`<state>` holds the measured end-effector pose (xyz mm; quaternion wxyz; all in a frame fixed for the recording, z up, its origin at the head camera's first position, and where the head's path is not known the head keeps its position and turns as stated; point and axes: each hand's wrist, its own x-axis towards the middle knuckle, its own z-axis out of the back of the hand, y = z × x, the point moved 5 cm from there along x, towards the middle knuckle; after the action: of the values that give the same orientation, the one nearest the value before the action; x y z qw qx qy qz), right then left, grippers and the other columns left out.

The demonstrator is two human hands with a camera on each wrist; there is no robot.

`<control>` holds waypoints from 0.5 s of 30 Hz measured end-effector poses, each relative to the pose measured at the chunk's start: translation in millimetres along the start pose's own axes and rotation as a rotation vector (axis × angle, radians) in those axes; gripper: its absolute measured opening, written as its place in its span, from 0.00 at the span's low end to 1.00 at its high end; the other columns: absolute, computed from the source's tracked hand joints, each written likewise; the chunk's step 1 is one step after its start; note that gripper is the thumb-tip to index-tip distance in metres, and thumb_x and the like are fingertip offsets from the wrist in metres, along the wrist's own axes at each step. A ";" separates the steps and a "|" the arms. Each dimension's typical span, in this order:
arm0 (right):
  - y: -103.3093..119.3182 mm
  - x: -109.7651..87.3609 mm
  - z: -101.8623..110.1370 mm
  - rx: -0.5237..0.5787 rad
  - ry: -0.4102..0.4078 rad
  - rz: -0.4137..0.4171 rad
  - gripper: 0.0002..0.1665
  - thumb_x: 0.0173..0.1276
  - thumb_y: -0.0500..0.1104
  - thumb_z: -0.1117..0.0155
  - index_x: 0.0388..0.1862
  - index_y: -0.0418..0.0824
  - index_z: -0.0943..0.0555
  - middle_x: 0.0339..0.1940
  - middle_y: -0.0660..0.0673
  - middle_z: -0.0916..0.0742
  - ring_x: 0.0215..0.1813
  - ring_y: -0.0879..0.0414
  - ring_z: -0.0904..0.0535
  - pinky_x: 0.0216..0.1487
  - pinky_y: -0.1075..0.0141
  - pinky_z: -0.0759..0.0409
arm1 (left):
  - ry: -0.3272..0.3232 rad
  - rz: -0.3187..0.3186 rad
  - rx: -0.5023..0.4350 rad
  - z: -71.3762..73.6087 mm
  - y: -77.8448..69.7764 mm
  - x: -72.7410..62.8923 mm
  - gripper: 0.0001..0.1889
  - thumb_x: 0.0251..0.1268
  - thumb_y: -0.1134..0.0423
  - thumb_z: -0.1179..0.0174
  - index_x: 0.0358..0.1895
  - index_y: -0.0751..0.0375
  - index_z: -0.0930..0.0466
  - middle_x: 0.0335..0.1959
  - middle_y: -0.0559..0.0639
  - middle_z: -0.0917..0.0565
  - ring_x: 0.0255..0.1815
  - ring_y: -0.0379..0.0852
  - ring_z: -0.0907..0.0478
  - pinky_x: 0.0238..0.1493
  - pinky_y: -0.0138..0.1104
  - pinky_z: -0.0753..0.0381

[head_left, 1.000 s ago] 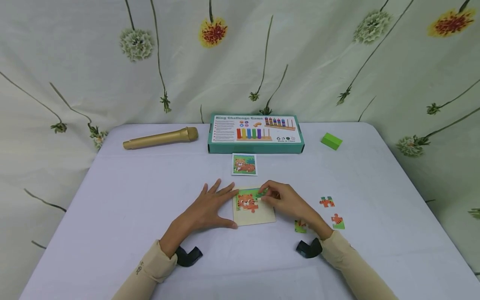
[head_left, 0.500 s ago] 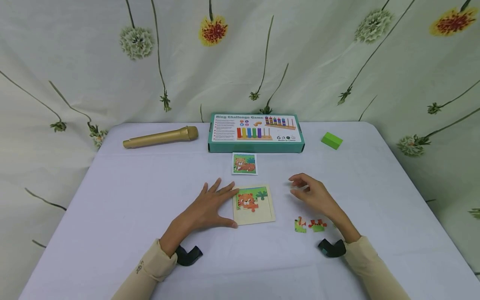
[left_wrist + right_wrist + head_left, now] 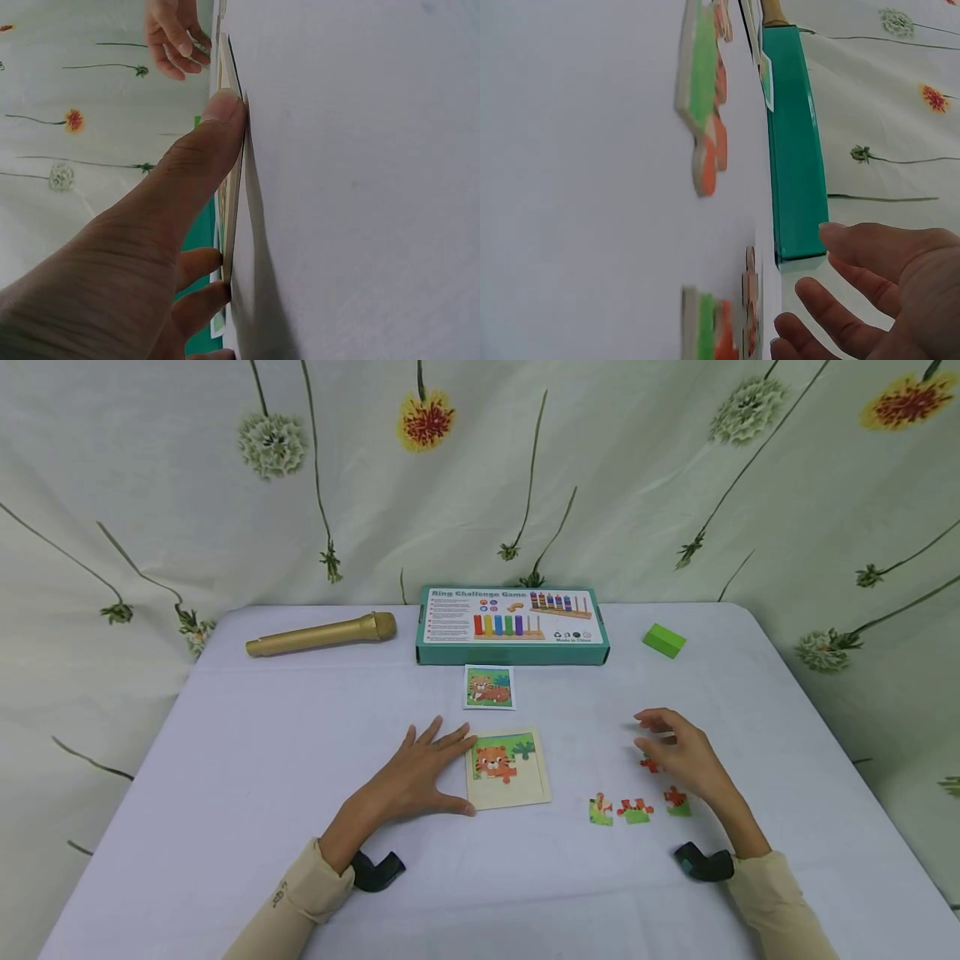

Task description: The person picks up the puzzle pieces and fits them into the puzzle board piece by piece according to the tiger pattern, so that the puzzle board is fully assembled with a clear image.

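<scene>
A square wooden puzzle board (image 3: 517, 792) lies in the middle of the table, its upper part filled with pieces showing a tiger's face and greenery. My left hand (image 3: 411, 783) is spread at the board's left side. Its thumb (image 3: 202, 154) and fingertips touch the edge in the left wrist view. My right hand (image 3: 692, 762) hovers with loosely bent fingers and nothing between them, partly covering an orange puzzle piece (image 3: 648, 764). Nearer the front lie more loose pieces: an orange-and-green one (image 3: 678, 802), a wider one (image 3: 636, 812) and a corner-shaped one (image 3: 601, 810).
Behind the board lies a small tiger picture card (image 3: 489, 687), just in front of a teal Ring Challenge Game box (image 3: 513, 653). A gold microphone (image 3: 318, 636) lies back left, and a green block (image 3: 663, 641) back right. A floral cloth (image 3: 637, 460) hangs behind the table.
My right hand has let go of the green piece at the board's upper right and moved right, over the loose pieces. My left hand has stayed at the board's edge.
</scene>
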<state>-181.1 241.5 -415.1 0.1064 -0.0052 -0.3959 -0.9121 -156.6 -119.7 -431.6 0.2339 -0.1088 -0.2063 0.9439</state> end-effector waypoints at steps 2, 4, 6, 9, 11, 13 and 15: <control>-4.3 -3.1 4.0 -0.019 0.000 -0.003 0.22 0.65 0.36 0.35 0.57 0.35 0.25 0.52 0.36 0.18 0.54 0.43 0.25 0.55 0.48 0.26 | 0.003 0.003 -0.001 0.1 0.1 -0.4 0.54 0.38 0.33 0.29 0.73 0.47 0.39 0.76 0.44 0.44 0.78 0.58 0.62 0.72 0.60 0.65; -8.1 -5.8 7.1 -0.038 0.009 -0.002 0.22 0.64 0.37 0.34 0.56 0.34 0.25 0.52 0.36 0.19 0.53 0.43 0.25 0.53 0.49 0.26 | 0.004 0.005 -0.004 0.4 -0.1 -0.5 0.54 0.38 0.33 0.29 0.73 0.47 0.39 0.76 0.44 0.44 0.78 0.58 0.63 0.72 0.60 0.65; -11.8 -8.7 9.7 -0.058 0.026 0.000 0.22 0.63 0.37 0.33 0.56 0.34 0.24 0.51 0.36 0.19 0.51 0.43 0.24 0.52 0.51 0.26 | 0.006 0.005 -0.007 0.5 -0.2 -0.5 0.54 0.38 0.33 0.28 0.73 0.47 0.39 0.76 0.44 0.44 0.78 0.58 0.63 0.72 0.60 0.65; -16.9 -12.8 13.0 -0.070 0.065 -0.005 0.23 0.61 0.35 0.32 0.55 0.34 0.23 0.52 0.36 0.19 0.49 0.44 0.25 0.49 0.53 0.26 | 0.008 0.005 -0.008 0.9 -0.7 -0.6 0.54 0.38 0.34 0.28 0.73 0.47 0.40 0.76 0.44 0.44 0.78 0.58 0.63 0.72 0.60 0.65; -19.3 -14.7 14.8 -0.079 0.087 -0.001 0.23 0.60 0.34 0.31 0.55 0.34 0.23 0.51 0.37 0.19 0.48 0.45 0.26 0.47 0.55 0.26 | 0.010 0.004 -0.007 1.0 -0.9 -0.6 0.54 0.39 0.33 0.29 0.73 0.47 0.40 0.76 0.45 0.44 0.78 0.58 0.63 0.72 0.60 0.65; -20.4 -15.7 16.0 -0.088 0.104 0.005 0.22 0.59 0.34 0.31 0.54 0.34 0.22 0.50 0.37 0.20 0.46 0.47 0.27 0.46 0.58 0.27 | 0.012 0.006 -0.004 1.0 -0.8 -0.6 0.54 0.39 0.33 0.29 0.73 0.47 0.40 0.76 0.44 0.44 0.78 0.58 0.63 0.72 0.60 0.65; -20.7 -15.8 16.4 -0.099 0.114 0.015 0.21 0.59 0.34 0.31 0.53 0.34 0.21 0.47 0.38 0.20 0.44 0.49 0.28 0.44 0.61 0.27 | 0.014 0.007 -0.001 0.9 -0.6 -0.3 0.54 0.39 0.33 0.29 0.73 0.47 0.40 0.76 0.45 0.44 0.78 0.58 0.63 0.72 0.60 0.65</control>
<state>-171.0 270.1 -420.2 0.1355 0.0387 -0.3436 -0.9285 -156.4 -119.6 -430.4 0.2320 -0.1161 -0.2051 0.9437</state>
